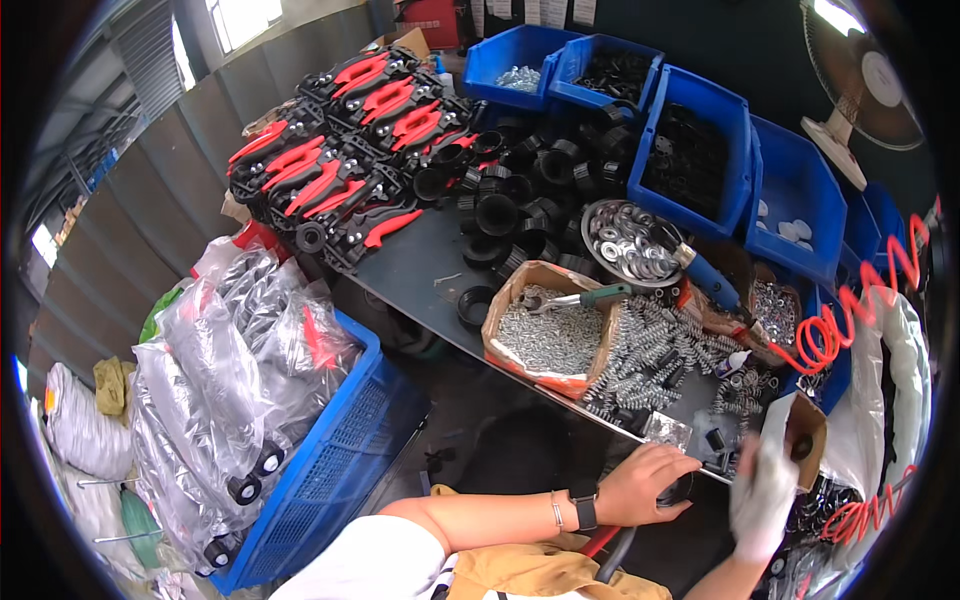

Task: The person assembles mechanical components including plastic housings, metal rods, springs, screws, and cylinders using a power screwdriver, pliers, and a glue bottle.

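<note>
My left hand [645, 482] reaches in from the lower middle, with a watch and a bracelet on the wrist. Its fingers curl over a black round part [680, 491] at the near edge of the dark workbench [420, 270]. My right hand [764, 497] wears a white glove and is blurred. It is raised just below a small open cardboard box [808, 428] with a black piece inside. Whether the gloved hand holds anything is not visible. A small clear bag [667, 430] lies just beyond my left hand.
On the bench sit a cardboard box of screws [548, 338], a pile of springs [650, 362], a metal bowl of washers [630, 240], black caps [510, 205] and red-handled tools [340, 150]. Blue bins [700, 150] line the back. A blue crate [335, 455] of bagged parts stands left; a red coiled hose [850, 310] hangs right.
</note>
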Tool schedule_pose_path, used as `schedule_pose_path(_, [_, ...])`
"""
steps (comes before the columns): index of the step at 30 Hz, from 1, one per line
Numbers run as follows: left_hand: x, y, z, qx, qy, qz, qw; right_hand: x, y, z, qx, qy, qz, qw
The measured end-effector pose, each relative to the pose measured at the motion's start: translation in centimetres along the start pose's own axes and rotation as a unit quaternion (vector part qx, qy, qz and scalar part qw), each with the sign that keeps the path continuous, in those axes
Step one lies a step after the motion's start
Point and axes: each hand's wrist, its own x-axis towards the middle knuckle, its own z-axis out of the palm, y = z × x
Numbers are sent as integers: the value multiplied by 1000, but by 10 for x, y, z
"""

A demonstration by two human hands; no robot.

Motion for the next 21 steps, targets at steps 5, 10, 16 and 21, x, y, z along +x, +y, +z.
schedule_pose_path(5, [6, -5, 6, 24, 37, 57, 997, -149, 132, 165, -94, -534, 185, 820])
schedule_pose_path(10, [9, 1, 6, 34, 14, 52, 998, -218, 111, 313, 86, -406, 26, 909])
schedule_pose_path(16, [14, 6, 8, 19, 17, 25, 999, -228, 116, 370, 153, -334, 112, 923])
schedule_pose_path(21, [12, -1, 4, 43, 2, 67, 997, -135, 104, 155, 54, -506, 96, 856])
